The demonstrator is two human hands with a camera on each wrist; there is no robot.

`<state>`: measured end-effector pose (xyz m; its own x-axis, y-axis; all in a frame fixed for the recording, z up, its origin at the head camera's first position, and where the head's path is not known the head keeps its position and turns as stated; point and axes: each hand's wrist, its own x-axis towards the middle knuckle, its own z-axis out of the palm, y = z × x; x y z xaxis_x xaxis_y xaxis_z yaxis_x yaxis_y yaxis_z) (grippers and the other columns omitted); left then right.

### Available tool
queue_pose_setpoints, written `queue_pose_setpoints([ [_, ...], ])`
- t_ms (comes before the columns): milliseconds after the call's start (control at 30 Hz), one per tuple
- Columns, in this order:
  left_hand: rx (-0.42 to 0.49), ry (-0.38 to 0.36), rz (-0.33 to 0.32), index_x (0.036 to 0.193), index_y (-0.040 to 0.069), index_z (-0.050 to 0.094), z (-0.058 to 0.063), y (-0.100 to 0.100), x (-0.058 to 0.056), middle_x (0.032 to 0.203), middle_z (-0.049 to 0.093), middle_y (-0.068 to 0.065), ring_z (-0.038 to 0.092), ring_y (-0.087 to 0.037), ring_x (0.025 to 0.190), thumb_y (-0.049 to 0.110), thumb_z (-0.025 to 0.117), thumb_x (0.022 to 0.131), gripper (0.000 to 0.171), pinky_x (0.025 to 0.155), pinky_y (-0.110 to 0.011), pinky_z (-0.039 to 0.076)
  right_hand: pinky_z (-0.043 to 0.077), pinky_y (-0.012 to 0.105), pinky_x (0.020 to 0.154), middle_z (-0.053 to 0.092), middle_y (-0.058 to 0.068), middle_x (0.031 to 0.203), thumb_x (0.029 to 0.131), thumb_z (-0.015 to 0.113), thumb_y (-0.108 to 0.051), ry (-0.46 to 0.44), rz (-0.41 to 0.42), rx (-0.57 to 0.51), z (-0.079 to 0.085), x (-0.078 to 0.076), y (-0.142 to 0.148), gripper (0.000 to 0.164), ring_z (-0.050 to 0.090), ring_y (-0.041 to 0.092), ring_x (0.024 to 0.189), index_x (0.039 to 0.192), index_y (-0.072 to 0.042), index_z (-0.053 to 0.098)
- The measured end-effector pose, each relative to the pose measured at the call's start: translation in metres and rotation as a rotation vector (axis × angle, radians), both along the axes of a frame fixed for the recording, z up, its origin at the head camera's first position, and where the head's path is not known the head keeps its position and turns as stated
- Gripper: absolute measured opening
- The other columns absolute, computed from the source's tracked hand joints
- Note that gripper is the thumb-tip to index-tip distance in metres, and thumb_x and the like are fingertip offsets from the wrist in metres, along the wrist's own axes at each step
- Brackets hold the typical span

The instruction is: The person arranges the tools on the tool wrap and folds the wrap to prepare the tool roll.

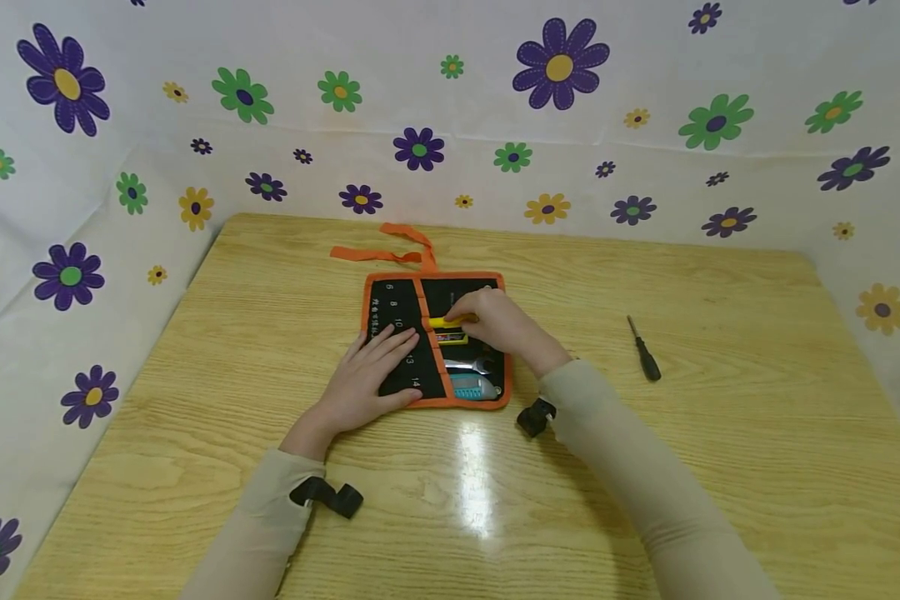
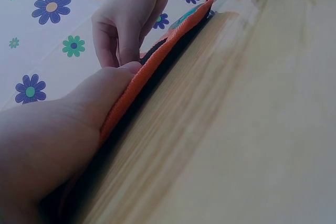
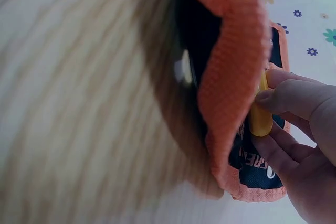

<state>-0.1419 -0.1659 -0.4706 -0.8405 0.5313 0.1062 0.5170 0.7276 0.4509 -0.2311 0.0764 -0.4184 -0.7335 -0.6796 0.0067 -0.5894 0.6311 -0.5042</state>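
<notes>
A black tool roll [image 1: 438, 287] with orange edging lies unfolded on the table, numbers printed down its left half. My left hand [image 1: 375, 371] rests on that half, fingers spread. At the roll's middle my right hand [image 1: 491, 321] pinches a yellow rounded tool [image 3: 261, 116] between thumb and fingers; its other end is hidden at the pocket edge, so its kind is unclear. Just below it in the head view sits a small yellow-and-black pack [image 1: 452, 338]. Further down, pockets hold a wrench [image 1: 468, 365] and a turquoise and grey utility knife [image 1: 472, 387].
A screwdriver [image 1: 645, 358] with a black handle lies on the wooden table [image 1: 742, 433], right of the roll. Orange ties [image 1: 390, 254] stretch from the roll's far edge. A flower-patterned cloth [image 1: 465, 108] stands behind the table. Each wrist wears a black strap.
</notes>
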Motion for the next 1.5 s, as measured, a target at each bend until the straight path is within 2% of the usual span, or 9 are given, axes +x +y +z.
queue_pose_setpoints([
  [667, 0.003, 0.016, -0.025, 0.152, 0.014, 0.028, -0.001, -0.004, 0.0, 0.156, 0.025, -0.001, 0.014, -0.024, 0.144, 0.054, 0.056, 0.091, 0.078, 0.115, -0.048, 0.003, 0.05, 0.035, 0.089, 0.068, 0.01, 0.111, 0.092, 0.061, 0.0, -0.009, 0.024, -0.024, -0.002, -0.003, -0.01, 0.022, 0.062, 0.024, 0.105, 0.11, -0.003, 0.072],
  [733, 0.01, 0.015, -0.03, 0.152, 0.014, 0.028, 0.0, -0.003, 0.0, 0.156, 0.026, -0.001, 0.015, -0.024, 0.144, 0.052, 0.057, 0.091, 0.078, 0.115, -0.048, 0.004, 0.05, 0.036, 0.089, 0.068, 0.011, 0.111, 0.092, 0.061, 0.0, -0.012, 0.02, -0.028, -0.002, -0.003, -0.011, 0.022, 0.062, 0.024, 0.105, 0.11, -0.003, 0.072],
  [900, 0.031, 0.005, -0.038, 0.152, 0.013, 0.029, 0.001, -0.002, -0.001, 0.155, 0.027, -0.002, 0.015, -0.024, 0.144, 0.048, 0.06, 0.091, 0.077, 0.115, -0.047, 0.004, 0.041, 0.046, 0.101, 0.068, 0.009, 0.112, 0.092, 0.061, -0.002, -0.028, 0.006, -0.027, -0.003, -0.001, -0.016, 0.022, 0.061, 0.023, 0.107, 0.112, -0.004, 0.072],
  [967, 0.039, 0.003, -0.04, 0.152, 0.012, 0.029, 0.001, -0.002, -0.001, 0.155, 0.027, -0.002, 0.015, -0.025, 0.144, 0.048, 0.06, 0.091, 0.077, 0.115, -0.048, 0.004, 0.042, 0.045, 0.1, 0.068, 0.009, 0.112, 0.093, 0.061, -0.002, -0.027, 0.005, -0.019, -0.003, 0.0, -0.02, 0.023, 0.061, 0.023, 0.107, 0.112, -0.005, 0.072],
  [1033, 0.047, 0.003, -0.042, 0.151, 0.012, 0.03, 0.0, -0.002, -0.001, 0.155, 0.027, -0.003, 0.016, -0.025, 0.144, 0.049, 0.06, 0.091, 0.077, 0.115, -0.048, 0.005, 0.05, 0.037, 0.091, 0.068, 0.01, 0.112, 0.093, 0.06, -0.002, -0.02, 0.008, -0.009, -0.004, 0.0, -0.024, 0.022, 0.062, 0.023, 0.106, 0.112, -0.004, 0.071],
  [1100, 0.05, 0.005, -0.039, 0.151, 0.012, 0.03, -0.001, -0.002, 0.0, 0.155, 0.027, -0.003, 0.016, -0.025, 0.144, 0.05, 0.058, 0.091, 0.077, 0.115, -0.049, 0.006, 0.051, 0.034, 0.088, 0.068, 0.01, 0.112, 0.093, 0.059, -0.002, -0.015, 0.004, -0.001, -0.004, 0.001, -0.027, 0.022, 0.062, 0.023, 0.107, 0.112, -0.004, 0.071],
  [1167, 0.05, 0.007, -0.035, 0.151, 0.012, 0.03, -0.001, -0.002, 0.0, 0.155, 0.027, -0.003, 0.016, -0.026, 0.144, 0.052, 0.057, 0.091, 0.077, 0.115, -0.05, 0.007, 0.05, 0.033, 0.09, 0.068, 0.009, 0.111, 0.093, 0.06, -0.002, -0.012, 0.004, 0.0, -0.003, 0.001, -0.028, 0.022, 0.061, 0.023, 0.108, 0.112, -0.004, 0.071],
  [1367, 0.022, 0.01, -0.022, 0.152, 0.014, 0.028, -0.002, -0.002, -0.001, 0.156, 0.025, 0.0, 0.014, -0.023, 0.144, 0.055, 0.054, 0.092, 0.077, 0.116, -0.046, 0.004, 0.047, 0.036, 0.095, 0.066, 0.009, 0.115, 0.091, 0.063, -0.003, -0.016, 0.031, 0.001, 0.002, 0.002, -0.018, 0.024, 0.059, 0.024, 0.109, 0.115, -0.004, 0.069],
  [1500, 0.003, 0.006, -0.015, 0.152, 0.015, 0.027, -0.002, -0.001, -0.001, 0.157, 0.023, 0.001, 0.013, -0.021, 0.145, 0.055, 0.055, 0.091, 0.078, 0.116, -0.045, 0.003, 0.046, 0.039, 0.096, 0.064, 0.011, 0.119, 0.091, 0.063, -0.001, 0.003, -0.012, 0.029, 0.006, 0.006, 0.001, 0.028, 0.057, 0.026, 0.112, 0.118, -0.004, 0.067],
])
